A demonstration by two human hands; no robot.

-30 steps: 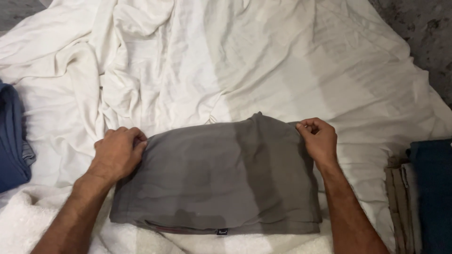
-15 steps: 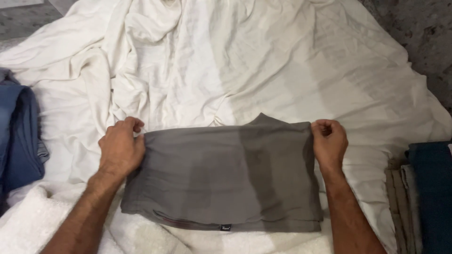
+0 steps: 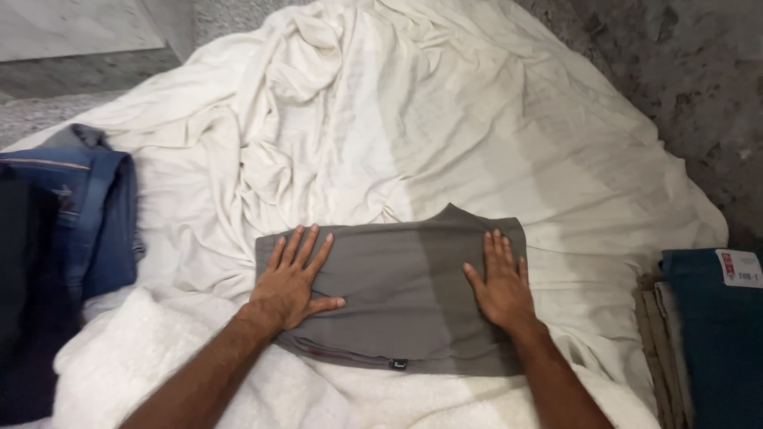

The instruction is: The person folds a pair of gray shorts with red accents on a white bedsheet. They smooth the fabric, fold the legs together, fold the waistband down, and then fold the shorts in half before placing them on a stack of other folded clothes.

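Both the left hand [image 3: 290, 282] and right hand [image 3: 501, 282] lay flat, fingers extended and released, on the folded grey garment [image 3: 401, 298] at lower centre of the frame.

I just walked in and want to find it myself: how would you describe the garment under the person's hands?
Start at the big rumpled white sheet spread over the floor. Near its front edge lies a folded grey garment, with the left hand and right hand pressed flat on it. Unlike the blue clothes at left and the teal and tan stack at right, it is plain grey.
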